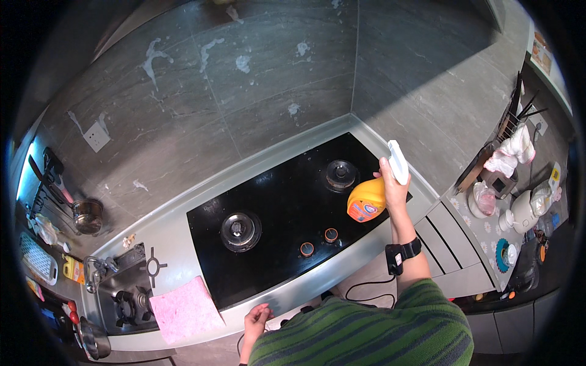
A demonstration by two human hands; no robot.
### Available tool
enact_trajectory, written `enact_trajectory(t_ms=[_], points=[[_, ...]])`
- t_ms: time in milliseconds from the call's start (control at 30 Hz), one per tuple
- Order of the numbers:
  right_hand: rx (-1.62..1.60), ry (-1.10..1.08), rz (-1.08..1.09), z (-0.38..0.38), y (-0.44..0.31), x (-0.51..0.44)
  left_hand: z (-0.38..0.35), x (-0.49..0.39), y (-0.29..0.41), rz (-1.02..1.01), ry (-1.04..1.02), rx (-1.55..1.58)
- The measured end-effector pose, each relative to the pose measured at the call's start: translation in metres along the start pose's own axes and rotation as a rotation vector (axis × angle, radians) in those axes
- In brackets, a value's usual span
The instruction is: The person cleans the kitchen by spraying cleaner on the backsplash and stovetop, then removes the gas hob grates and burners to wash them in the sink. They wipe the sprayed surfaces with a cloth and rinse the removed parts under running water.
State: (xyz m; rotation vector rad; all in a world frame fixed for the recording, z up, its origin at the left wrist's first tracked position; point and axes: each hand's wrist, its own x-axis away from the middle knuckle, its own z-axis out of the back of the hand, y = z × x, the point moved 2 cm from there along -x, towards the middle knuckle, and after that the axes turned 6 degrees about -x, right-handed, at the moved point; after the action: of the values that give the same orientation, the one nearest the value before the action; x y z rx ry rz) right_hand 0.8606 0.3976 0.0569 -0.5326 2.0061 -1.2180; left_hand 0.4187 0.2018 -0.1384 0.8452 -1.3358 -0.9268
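Note:
An orange spray bottle [367, 197] with a white trigger head is in my right hand [394, 185], tilted over the right side of the black glass gas cooktop [274, 196]. My fingers wrap its neck just below the trigger. Close by is the right burner [341, 175]; the left burner [240, 232] lies farther off. My left hand [258, 319] is low by the counter's front edge, fingers loosely curled, with nothing visible in it. Foamy white splashes [242, 64] streak the grey tiled wall [274, 105] behind the cooktop. A pink cloth [187, 310] lies flat on the counter left of the cooktop.
Burner grates [124, 306] sit in the sink [105, 293] at left, beneath a faucet [94, 270]; another pan support [156, 265] rests on its edge. Utensils and a small pot [88, 216] hang on the left wall. At right, a side counter holds a bowl [482, 200] and an electric kettle [524, 212].

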Motion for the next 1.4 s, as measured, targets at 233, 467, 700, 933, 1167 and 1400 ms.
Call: enact_trajectory(t_ms=[233,467,700,933,1167,1400], points=[[-0.078,-0.084,-0.062,-0.016,0.003,-0.006,0.004,0.005,-0.002,-0.011,0.019,-0.012],[0.022,-0.070,-0.033,-0.022,0.008,-0.013,0.004,0.008,0.001,-0.002,0.031,0.014],[-0.027,-0.056,-0.055,-0.032,0.003,-0.013,0.002,0.008,0.002,0.018,0.041,-0.002],[-0.124,-0.232,0.175,-0.068,-0.040,-0.038,-0.003,0.001,-0.001,-0.033,0.014,0.012],[-0.267,-0.291,0.285,-0.099,-0.073,-0.044,-0.007,0.002,-0.001,-0.008,0.045,0.050],[-0.266,-0.379,0.278,-0.114,-0.064,-0.039,0.000,0.010,-0.010,-0.003,0.082,0.041]])
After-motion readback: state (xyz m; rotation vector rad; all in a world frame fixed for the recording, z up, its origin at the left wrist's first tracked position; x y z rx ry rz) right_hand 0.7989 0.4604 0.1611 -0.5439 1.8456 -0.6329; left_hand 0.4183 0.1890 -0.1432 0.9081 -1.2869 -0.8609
